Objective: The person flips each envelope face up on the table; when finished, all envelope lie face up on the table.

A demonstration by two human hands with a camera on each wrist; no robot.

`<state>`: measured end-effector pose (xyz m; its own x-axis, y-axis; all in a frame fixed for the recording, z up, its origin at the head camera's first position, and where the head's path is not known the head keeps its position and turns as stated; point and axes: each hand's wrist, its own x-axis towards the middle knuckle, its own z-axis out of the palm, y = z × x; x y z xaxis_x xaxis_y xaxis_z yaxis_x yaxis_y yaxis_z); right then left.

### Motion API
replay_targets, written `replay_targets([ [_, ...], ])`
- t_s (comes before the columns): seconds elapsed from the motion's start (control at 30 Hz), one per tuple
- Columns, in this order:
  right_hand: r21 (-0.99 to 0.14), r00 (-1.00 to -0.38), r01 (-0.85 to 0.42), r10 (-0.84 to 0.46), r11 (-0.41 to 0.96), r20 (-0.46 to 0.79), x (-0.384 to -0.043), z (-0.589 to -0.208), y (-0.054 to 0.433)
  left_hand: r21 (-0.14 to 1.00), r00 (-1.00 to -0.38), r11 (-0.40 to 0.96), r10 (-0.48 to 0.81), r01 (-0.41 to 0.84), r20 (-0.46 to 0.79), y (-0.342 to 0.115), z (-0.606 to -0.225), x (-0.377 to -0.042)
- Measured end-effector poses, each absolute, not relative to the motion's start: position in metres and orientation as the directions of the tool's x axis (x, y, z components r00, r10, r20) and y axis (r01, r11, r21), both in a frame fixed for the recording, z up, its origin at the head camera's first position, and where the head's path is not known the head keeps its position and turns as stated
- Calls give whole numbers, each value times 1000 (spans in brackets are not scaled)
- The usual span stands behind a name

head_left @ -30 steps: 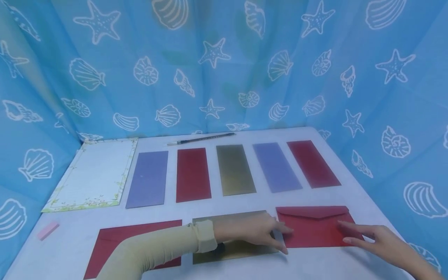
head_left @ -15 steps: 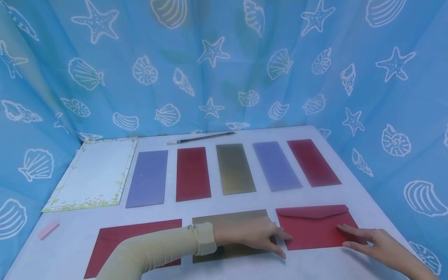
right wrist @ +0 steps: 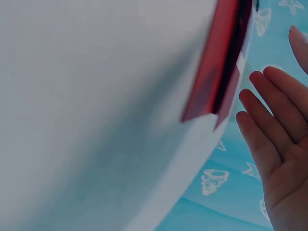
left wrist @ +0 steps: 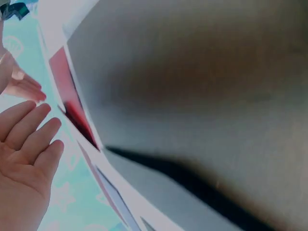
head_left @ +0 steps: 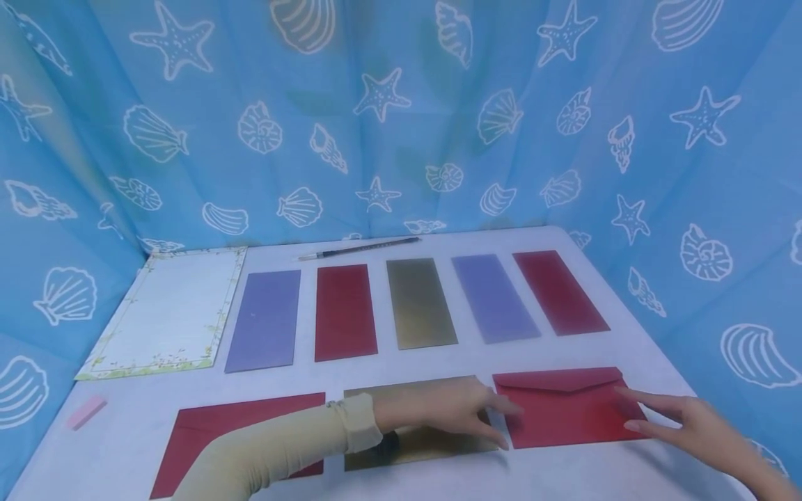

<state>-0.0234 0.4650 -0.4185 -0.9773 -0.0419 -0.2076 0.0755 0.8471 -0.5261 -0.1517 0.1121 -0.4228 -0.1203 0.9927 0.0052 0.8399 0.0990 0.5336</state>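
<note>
A red envelope [head_left: 567, 414] lies at the front right, its pointed flap along the far side. My left hand [head_left: 454, 407] reaches across from the left over a gold envelope [head_left: 432, 447], with fingertips at the red envelope's left edge. At its right edge is my right hand [head_left: 702, 424], thumb and index finger extended and spread apart. In the left wrist view the left hand's fingers [left wrist: 36, 130] are loosely straight. The right wrist view shows the right hand's fingers [right wrist: 269, 115] extended as well, beside the red envelope's end [right wrist: 204, 91].
Another red envelope [head_left: 207, 438] lies front left, partly under my sleeve [head_left: 276, 445]. Behind stands a row of purple [head_left: 266, 316], red [head_left: 344, 313] and gold [head_left: 422, 306] envelopes, and more. A bordered sheet [head_left: 175, 306], pink eraser [head_left: 86, 413] and brush [head_left: 360, 248] lie around.
My right hand has drawn slightly right, its fingers moving from over the red envelope to its right edge. The red envelope has turned very slightly. My left hand has hardly moved.
</note>
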Motion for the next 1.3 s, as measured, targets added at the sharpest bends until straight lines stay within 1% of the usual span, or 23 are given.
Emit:
replay_targets([
  [0.17, -493, -989, 61, -14, 868, -147, -27, -408, 470, 571, -155, 97, 986, 815, 54, 112, -416, -159],
  [0.27, -465, -994, 32, -19, 885, -105, -31, -404, 473, 564, -180, 105, 981, 819, 79, 114, -415, -165],
  [0.33, -467, -995, 15, -33, 884, -95, -34, -403, 474, 558, -193, 110, 977, 822, 92, 115, -415, -169],
  [0.43, -483, -995, 33, -18, 875, -102, -39, -401, 476, 538, -212, 125, 972, 834, 105, 119, -415, -175],
  [0.53, -489, -996, 39, -8, 871, -94, -43, -399, 476, 538, -230, 145, 969, 831, 94, 125, -414, -180],
  [0.7, -482, -999, -34, -45, 875, -12, -52, -393, 481, 547, -269, 203, 962, 812, 43, 140, -409, -187],
  [0.87, -471, -997, -74, -71, 879, 24, -63, -386, 486, 540, -299, 248, 954, 804, 7, 160, -405, -197],
  [1.03, -484, -996, -88, -82, 871, 32, -75, -382, 487, 553, -312, 277, 949, 786, -32, 181, -403, -207],
  [1.2, -487, -994, -105, -110, 867, 20, -91, -382, 490, 516, -301, 277, 953, 811, -38, 201, -401, -218],
  [1.23, -487, -994, -107, -111, 867, 20, -94, -382, 491, 517, -306, 280, 951, 809, -36, 205, -401, -220],
  [1.3, -498, -993, -104, -115, 861, 9, -101, -381, 493, 545, -338, 301, 941, 783, -36, 213, -400, -223],
])
